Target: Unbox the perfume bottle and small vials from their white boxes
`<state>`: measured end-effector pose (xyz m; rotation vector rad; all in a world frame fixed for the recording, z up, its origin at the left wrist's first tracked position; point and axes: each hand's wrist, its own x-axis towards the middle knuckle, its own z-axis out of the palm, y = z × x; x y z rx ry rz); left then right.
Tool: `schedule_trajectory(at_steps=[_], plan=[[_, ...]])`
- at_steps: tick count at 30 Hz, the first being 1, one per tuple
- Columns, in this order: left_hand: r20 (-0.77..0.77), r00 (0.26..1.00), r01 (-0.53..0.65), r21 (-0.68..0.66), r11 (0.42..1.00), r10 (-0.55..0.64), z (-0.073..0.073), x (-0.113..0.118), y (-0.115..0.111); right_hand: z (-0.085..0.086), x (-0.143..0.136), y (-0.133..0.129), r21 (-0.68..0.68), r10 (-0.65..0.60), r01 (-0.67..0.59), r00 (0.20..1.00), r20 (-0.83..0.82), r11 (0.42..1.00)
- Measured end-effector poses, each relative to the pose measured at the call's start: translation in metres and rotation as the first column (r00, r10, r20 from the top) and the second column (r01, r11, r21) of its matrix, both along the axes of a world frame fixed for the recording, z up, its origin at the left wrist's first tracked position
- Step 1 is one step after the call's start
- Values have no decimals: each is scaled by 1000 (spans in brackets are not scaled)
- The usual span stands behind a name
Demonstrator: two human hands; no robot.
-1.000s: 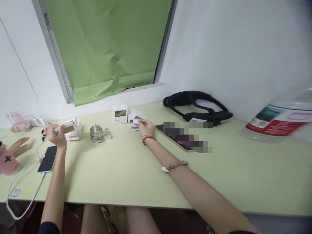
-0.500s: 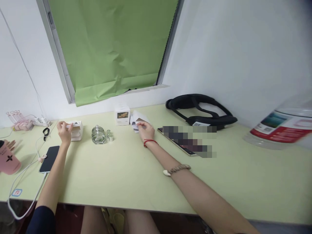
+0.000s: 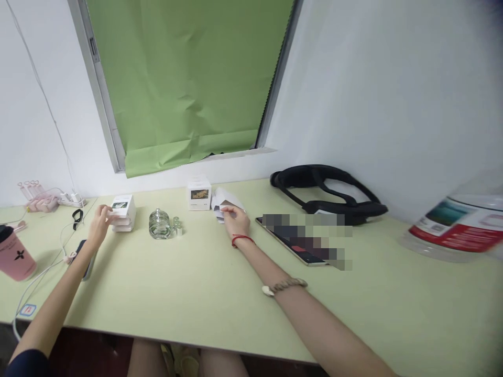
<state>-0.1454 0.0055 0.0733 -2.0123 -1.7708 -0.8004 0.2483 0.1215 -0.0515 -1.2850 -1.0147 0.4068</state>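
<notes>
At the left of the table, my left hand [image 3: 99, 226] has its fingers closed on the near left edge of the top white box [image 3: 121, 206] in a small stack. My right hand [image 3: 237, 222], with a red string at the wrist, pinches folded white paper [image 3: 228, 198]. Between my hands are a round clear glass jar [image 3: 159, 224] with a knobbed lid and several tiny glass pieces [image 3: 176, 225]. Just left of the paper, another white box [image 3: 199, 195] with a picture on its front stands upright.
A black headset strap [image 3: 330, 191] and a phone or tablet [image 3: 293, 243] lie to the right, near a large labelled plastic bottle [image 3: 458, 222]. At left are a pink cup [image 3: 18, 256], a phone [image 3: 87, 264], cables and a power strip [image 3: 70, 199].
My left hand has shifted down to the stack's near left side, and the top box's printed face now shows. My right hand stays at the paper. A hand behind the pink cup has left view.
</notes>
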Motion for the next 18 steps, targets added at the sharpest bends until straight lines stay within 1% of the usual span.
schedule_trajectory(at_steps=[1, 3, 5, 6, 8, 9, 11, 12, 14, 16, 18], plan=[[-85, 995, -43, 8, 999, 44, 3, 0, -10, 0, 0, -1, -7, 4, -4, 1000, -3, 1000], [-220, 960, -172, 20, 985, 173, 6, -5, -37, 2, -1, -2, -18, 11, -11, 1000, -7, 1000], [-291, 915, -307, -52, 950, 279, 6, -17, -67, 2, -3, -2, -22, 23, -23, 1000, -3, 999], [-308, 894, -376, -122, 919, 325, 5, -25, -81, 3, -3, -2, -22, 28, -28, 1000, 2, 999], [-319, 845, -516, -276, 811, 429, 3, -46, -105, 2, -4, -1, -15, 28, -28, 1000, 12, 999], [-324, 833, -546, -351, 761, 449, 3, -57, -113, 2, -4, 0, -11, 23, -23, 1000, 14, 1000], [-305, 857, -515, -479, 711, 416, 2, -74, -124, 1, -4, 0, -1, 8, -8, 1000, 9, 1000], [-287, 864, -504, -508, 698, 414, 2, -80, -127, 0, -4, 0, 4, 3, -3, 1000, 1, 1000], [-283, 862, -507, -513, 693, 421, 1, -85, -129, 1, -3, 0, -1, -4, 4, 1000, -19, 1000], [-314, 851, -526, -490, 695, 422, 2, -81, -128, 2, -2, -1, -21, -17, 16, 999, -34, 1000], [-369, 842, -534, -467, 705, 393, 6, -74, -126, 4, -2, -2, -37, -27, 26, 999, -33, 999]])
